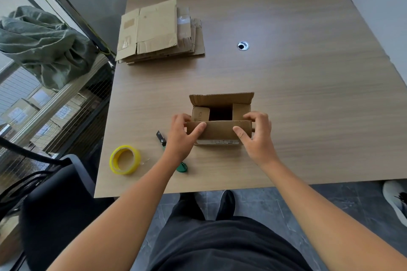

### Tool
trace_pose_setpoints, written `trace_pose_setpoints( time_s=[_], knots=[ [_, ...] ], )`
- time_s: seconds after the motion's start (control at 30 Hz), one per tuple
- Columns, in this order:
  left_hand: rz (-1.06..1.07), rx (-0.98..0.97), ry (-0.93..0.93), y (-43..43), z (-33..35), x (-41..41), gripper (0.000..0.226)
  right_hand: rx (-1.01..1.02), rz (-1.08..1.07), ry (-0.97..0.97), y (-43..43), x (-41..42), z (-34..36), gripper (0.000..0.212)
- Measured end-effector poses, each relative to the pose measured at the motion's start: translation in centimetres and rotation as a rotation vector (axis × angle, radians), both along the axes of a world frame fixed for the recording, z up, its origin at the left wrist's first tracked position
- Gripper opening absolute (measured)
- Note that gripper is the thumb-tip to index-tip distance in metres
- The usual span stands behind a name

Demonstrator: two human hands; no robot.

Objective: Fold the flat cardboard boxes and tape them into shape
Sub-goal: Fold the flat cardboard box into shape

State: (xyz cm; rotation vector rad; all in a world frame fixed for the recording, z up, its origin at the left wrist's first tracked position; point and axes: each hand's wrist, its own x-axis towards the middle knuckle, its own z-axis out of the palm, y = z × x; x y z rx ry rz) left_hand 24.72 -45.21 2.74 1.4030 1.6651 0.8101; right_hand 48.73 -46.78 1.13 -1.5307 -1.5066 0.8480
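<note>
L hand point(182, 136), R hand point(258, 138) — both pinch box point(218, 131) near flap, tape roll point(113, 161) nearby

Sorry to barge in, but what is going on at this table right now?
A person at the table is folding a small cardboard box. The left hand and right hand each grip its near flap; the two side flaps are folded in and the far flap stands up. The top is not yet taped: the yellow tape roll lies on the table to their left. A stack of flat boxes waits farther back.
</note>
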Motion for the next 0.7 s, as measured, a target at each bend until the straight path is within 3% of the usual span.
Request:
trace_pose_setpoints(
  time_s=[0.07, 0.13, 0.2, 0.27, 0.37, 0.43, 0.57, 0.7],
  knots=[
    [0.055, -0.016, -0.052, 0.6, 0.1, 0.4, 0.06, -0.022, -0.051, 0.04, 0.1, -0.6, 0.0, 0.057],
    [0.016, 0.018, 0.016, 1.4, 0.2, 0.5, 0.09, -0.023, -0.049, 0.037, 0.4, -0.8, -0.3, 0.078],
    [-0.061, 0.073, 0.079, 2.2, 0.2, 0.5, 0.103, -0.047, -0.038, 0.007, 1.0, -0.6, -0.4, 0.092],
    [-0.083, 0.066, 0.018, 2.9, 0.5, 0.5, 0.1, -0.095, -0.022, -0.023, 1.6, -0.3, -0.2, 0.101],
    [-0.048, 0.027, -0.071, 3.1, 0.7, 0.5, 0.074, -0.128, 0.019, -0.07, 2.2, 0.2, 0.2, 0.106],
    [-0.048, 0.052, -0.047, 2.5, 0.3, 0.4, 0.055, -0.152, 0.065, -0.103, 2.5, 0.7, 0.5, 0.1],
    [-0.033, 0.134, -0.015, 0.8, -0.5, 0.2, 0.028, -0.19, 0.184, -0.174, 2.3, 1.0, 0.4, 0.062],
    [0.033, 0.108, -0.028, 1.1, -0.9, 0.4, 0.018, -0.179, 0.085, 0.01, 1.2, 0.0, 0.3, 0.038]
  ],
)
